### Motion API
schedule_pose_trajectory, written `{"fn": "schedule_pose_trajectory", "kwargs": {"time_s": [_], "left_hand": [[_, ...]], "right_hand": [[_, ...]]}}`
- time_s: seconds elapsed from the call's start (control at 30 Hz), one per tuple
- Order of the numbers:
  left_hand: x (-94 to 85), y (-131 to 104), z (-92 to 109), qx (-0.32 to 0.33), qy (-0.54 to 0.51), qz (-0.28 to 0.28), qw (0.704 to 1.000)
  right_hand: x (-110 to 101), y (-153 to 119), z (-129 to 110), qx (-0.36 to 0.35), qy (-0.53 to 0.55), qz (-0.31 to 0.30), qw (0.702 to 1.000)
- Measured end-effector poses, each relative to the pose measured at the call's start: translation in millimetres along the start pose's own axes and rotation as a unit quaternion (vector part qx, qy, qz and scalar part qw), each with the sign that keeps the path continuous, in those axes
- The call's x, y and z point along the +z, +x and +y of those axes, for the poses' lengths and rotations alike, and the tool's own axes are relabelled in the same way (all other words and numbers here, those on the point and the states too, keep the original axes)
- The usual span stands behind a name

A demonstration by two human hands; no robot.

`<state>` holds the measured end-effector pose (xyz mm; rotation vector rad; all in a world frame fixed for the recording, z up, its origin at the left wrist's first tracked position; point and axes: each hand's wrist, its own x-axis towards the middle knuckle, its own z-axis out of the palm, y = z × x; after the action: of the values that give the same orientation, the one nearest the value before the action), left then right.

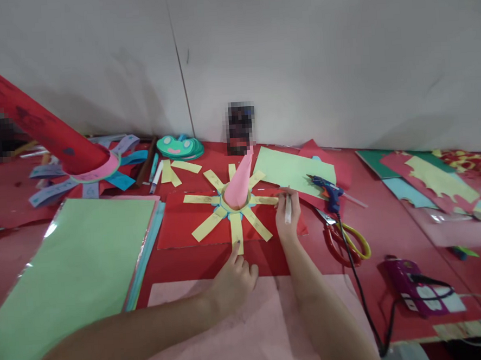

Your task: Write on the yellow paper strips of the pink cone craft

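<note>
In the head view, a pink paper cone (237, 186) stands, leaning slightly right, within a ring of yellow paper strips (211, 223) spread like rays, with small blue pieces at their inner ends. It rests on a red sheet (174, 227). My left hand (234, 278) touches the front strip with its index fingertip; the other fingers are loosely bent, and it holds nothing. At the right-hand strip, my right hand (286, 212) is closed around a slim whitish pen (288, 208). Faint marks show on several strips.
Right of my hands lie a blue glue gun (330, 192), scissors (348, 244) and a purple box (419, 287) with a cable. A red tube (49, 121) with blue strips stands left, behind green sheets (83, 265). Frog-face cutouts (179, 146) lie by the wall.
</note>
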<state>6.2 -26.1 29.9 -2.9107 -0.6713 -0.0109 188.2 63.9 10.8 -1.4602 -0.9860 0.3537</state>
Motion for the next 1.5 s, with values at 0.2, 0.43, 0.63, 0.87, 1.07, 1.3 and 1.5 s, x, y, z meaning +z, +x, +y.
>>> {"fn": "schedule_pose_trajectory", "kwargs": {"time_s": [0.2,0.43,0.63,0.87,1.07,1.3,1.5], "left_hand": [[9.0,-1,3,0.014,-0.01,0.029,0.999],[15.5,1,-6,0.022,-0.058,0.091,0.994],[16.0,5,-10,0.034,-0.106,0.15,0.982],[12.7,3,-10,-0.007,-0.109,0.208,0.972],[13.6,3,-12,-0.106,-0.066,0.166,0.978],[15.2,0,-6,-0.214,-0.048,0.011,0.976],[17.7,0,-6,-0.223,-0.061,0.009,0.973]], "right_hand": [[-2,1,5,-0.016,-0.04,-0.013,0.999],[-6,-6,5,-0.05,-0.134,-0.123,0.982],[0,-14,11,-0.082,-0.189,-0.132,0.97],[-1,-11,9,-0.125,-0.265,-0.145,0.945],[-1,-10,-5,-0.113,-0.275,-0.072,0.952],[-4,-28,-33,0.004,0.007,-0.097,0.995],[6,-36,-25,0.103,0.115,-0.218,0.964]]}}
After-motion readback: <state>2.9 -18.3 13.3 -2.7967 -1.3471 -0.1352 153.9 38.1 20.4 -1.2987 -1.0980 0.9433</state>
